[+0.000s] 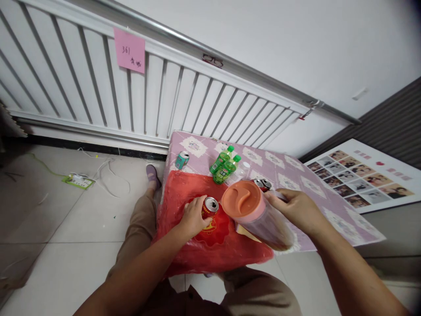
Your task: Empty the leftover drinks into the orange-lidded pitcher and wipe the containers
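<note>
My left hand (pixel 193 218) is wrapped round a red can (pixel 209 207) whose top is open, above a red tray (pixel 217 232) on red plastic sheeting (pixel 177 193). My right hand (pixel 297 206) grips the handle of a clear pitcher (pixel 269 226) with an orange lid (pixel 242 198). The pitcher is tilted, its lid towards the can, and brownish liquid shows at its base. Lid and can look very near each other; whether they touch I cannot tell.
Behind the pitcher stand two green bottles (pixel 225 169), a clear bottle (pixel 242 170) and dark red cans (pixel 262 184). A teal can (pixel 182 160) is at the back left. A white radiator (pixel 184 96) lines the wall; a photo board (pixel 365 175) leans at right.
</note>
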`<action>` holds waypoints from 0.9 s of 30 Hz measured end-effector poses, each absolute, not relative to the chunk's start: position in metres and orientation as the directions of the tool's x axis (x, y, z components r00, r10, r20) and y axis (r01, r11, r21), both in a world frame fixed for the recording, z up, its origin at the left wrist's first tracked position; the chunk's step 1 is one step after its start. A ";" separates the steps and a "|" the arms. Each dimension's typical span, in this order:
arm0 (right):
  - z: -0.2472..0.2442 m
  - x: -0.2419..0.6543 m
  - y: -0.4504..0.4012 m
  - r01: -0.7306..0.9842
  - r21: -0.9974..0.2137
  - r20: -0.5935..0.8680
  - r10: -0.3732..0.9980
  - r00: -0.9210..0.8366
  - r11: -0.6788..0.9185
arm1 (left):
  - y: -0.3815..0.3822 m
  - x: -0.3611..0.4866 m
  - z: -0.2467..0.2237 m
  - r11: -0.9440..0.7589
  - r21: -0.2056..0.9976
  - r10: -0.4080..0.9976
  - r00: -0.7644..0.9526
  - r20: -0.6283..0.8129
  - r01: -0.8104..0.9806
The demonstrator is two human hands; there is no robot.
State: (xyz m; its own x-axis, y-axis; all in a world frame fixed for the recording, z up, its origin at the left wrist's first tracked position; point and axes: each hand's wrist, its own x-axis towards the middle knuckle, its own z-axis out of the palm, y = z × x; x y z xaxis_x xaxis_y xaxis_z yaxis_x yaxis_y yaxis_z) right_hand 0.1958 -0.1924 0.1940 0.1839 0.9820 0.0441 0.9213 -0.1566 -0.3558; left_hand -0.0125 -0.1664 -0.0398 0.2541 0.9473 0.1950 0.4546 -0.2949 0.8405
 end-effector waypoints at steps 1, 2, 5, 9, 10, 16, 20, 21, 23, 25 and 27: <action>0.194 0.196 -0.192 0.922 -0.353 0.041 0.981 0.187 -0.161 | -0.166 -0.012 -0.040 -0.295 0.840 0.947 0.253 0.196 0.455; 0.194 0.196 -0.192 0.921 -0.352 0.039 0.981 0.190 -0.164 | -0.166 -0.012 -0.040 -0.296 0.839 0.948 0.252 0.197 0.456; 0.193 0.198 -0.192 0.922 -0.351 0.037 0.981 0.190 -0.166 | -0.166 -0.012 -0.040 -0.294 0.837 0.948 0.252 0.195 0.461; 0.193 0.199 -0.192 0.926 -0.343 0.041 0.982 0.185 -0.160 | -0.166 -0.012 -0.040 -0.293 0.836 0.948 0.255 0.191 0.464; 0.193 0.199 -0.192 0.927 -0.342 0.044 0.982 0.182 -0.156 | -0.166 -0.012 -0.040 -0.294 0.836 0.948 0.256 0.191 0.464; 0.193 0.198 -0.192 0.925 -0.350 0.049 0.983 0.174 -0.146 | -0.167 -0.012 -0.040 -0.298 0.836 0.947 0.255 0.197 0.460; 0.194 0.196 -0.193 0.925 -0.355 0.060 0.984 0.169 -0.138 | -0.166 -0.012 -0.042 -0.300 0.840 0.946 0.255 0.201 0.451; 0.195 0.196 -0.193 0.925 -0.354 0.058 0.984 0.171 -0.140 | -0.166 -0.012 -0.042 -0.300 0.841 0.946 0.253 0.201 0.451; 0.195 0.195 -0.193 0.925 -0.352 0.050 0.983 0.175 -0.146 | -0.166 -0.012 -0.042 -0.299 0.841 0.947 0.252 0.201 0.451; 0.195 0.195 -0.193 0.926 -0.347 0.048 0.983 0.175 -0.148 | -0.166 -0.013 -0.042 -0.300 0.840 0.946 0.254 0.201 0.453; 0.196 0.195 -0.193 0.929 -0.341 0.057 0.984 0.171 -0.142 | -0.166 -0.013 -0.042 -0.300 0.838 0.946 0.257 0.200 0.455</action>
State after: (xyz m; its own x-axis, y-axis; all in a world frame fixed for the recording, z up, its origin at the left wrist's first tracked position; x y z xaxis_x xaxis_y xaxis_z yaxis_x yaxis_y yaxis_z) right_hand 0.1954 -0.1929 0.1958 0.1712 0.9836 0.0565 0.9294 -0.1421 -0.3407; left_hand -0.0127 -0.1657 -0.0420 0.2566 0.9457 0.1996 0.4551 -0.3004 0.8382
